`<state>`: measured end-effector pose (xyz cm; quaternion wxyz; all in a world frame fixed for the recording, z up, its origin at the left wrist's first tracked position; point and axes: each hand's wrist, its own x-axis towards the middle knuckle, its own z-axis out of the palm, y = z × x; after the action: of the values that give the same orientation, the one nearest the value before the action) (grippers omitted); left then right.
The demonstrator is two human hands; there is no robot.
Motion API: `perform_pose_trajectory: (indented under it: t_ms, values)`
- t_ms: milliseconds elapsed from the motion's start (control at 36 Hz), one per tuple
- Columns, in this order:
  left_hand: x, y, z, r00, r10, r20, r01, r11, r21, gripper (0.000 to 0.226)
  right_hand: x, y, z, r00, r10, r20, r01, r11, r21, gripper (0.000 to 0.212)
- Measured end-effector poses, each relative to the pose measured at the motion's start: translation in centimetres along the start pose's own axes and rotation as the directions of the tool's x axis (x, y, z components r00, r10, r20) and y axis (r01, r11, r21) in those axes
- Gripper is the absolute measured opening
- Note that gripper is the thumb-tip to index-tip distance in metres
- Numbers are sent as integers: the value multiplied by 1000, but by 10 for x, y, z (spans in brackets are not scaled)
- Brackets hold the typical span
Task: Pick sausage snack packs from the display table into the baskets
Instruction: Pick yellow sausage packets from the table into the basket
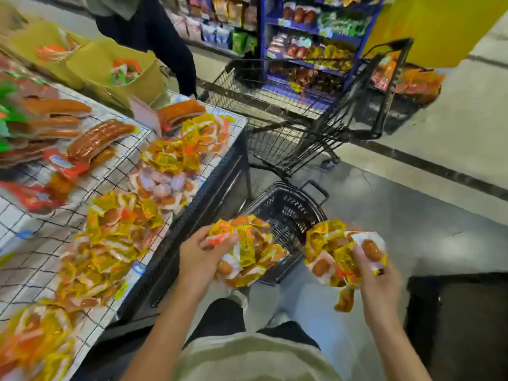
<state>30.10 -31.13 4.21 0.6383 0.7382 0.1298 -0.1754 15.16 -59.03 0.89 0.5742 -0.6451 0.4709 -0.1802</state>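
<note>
While both arms reach forward above the person's knees, the left hand (200, 257) grips a bunch of yellow-and-orange plastic sausage snack packs (244, 251) and the right hand (376, 281) grips a second bunch (330, 251), fingers curled round each. Just beyond them, on the floor, sits the dark plastic shopping basket (288, 213). This looks like the carrying step; next, both bunches need releasing over it. More packs lie on the wire-topped display table (209, 188) alongside, with a black wire trolley (302, 111) farther off.
</note>
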Motion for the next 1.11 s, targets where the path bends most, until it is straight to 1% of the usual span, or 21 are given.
perform_pose_trajectory:
  t_ms: [56,111,167,222,250,306,361,472,528,583,639,667,694,722,778,833,889,944,1000,1056,1111]
  values:
    - [17,-3,14,999,-3,49,1,1000,27,43,2,2,-2,998,23,-53,-23,1000,-14,10]
    - [39,-10,27,997,-1,77,-5,997,74,31,7,6,0,994,53,-91,-56,998,-26,17]
    - [57,-17,33,997,4,76,-13,993,114,24,7,8,3,988,89,-130,-95,994,-46,16]
    - [82,-27,40,997,-13,70,4,991,132,23,12,17,11,974,132,-185,-146,987,-65,10]
    - [96,-32,44,998,-30,60,21,990,140,23,16,24,17,965,155,-212,-172,983,-65,11]
    - [125,-45,49,997,-67,40,60,986,157,22,23,38,32,941,223,-254,-244,968,-58,28]
    - [153,-58,55,995,-91,28,85,980,177,22,33,50,53,918,288,-275,-316,947,-64,36]
    - [205,-91,72,991,-134,19,127,970,209,21,66,78,104,885,359,-296,-405,907,-111,28]
    - [232,-114,81,988,-154,25,145,965,218,20,86,96,131,882,381,-277,-426,896,-123,20]
    - [256,-140,91,983,-178,33,166,958,233,25,106,116,157,871,434,-229,-468,875,-122,9]
    - [280,-171,100,985,-167,43,152,958,244,31,130,146,184,866,461,-194,-481,874,-70,4]
    - [291,-188,106,985,-164,50,145,952,269,32,141,166,197,865,461,-198,-480,875,-59,5]
    - [303,-206,110,984,-172,47,150,941,304,32,153,188,212,866,460,-196,-478,876,-60,11]
    - [315,-226,115,983,-180,42,155,926,344,31,166,213,227,863,464,-200,-481,876,-42,13]
    - [340,-265,127,980,-193,36,157,878,452,35,191,261,256,852,490,-187,-498,867,5,10]
    - [361,-300,141,983,-185,3,156,840,520,40,217,312,281,851,498,-166,-508,861,-16,11]
    - [377,-328,156,986,-166,-30,158,852,499,35,246,358,302,867,476,-149,-488,871,-58,16]
    - [391,-354,170,981,-188,-43,189,897,399,34,271,397,322,879,453,-146,-467,881,-75,19]
    - [405,-379,179,986,-165,-27,165,925,342,35,292,430,339,885,443,-144,-459,881,-112,24]
    - [420,-404,187,992,-122,-16,120,935,334,33,309,463,353,890,431,-146,-447,888,-104,25]
    - [432,-425,195,996,-90,-22,92,931,353,31,322,496,366,881,443,-166,-463,879,-111,29]
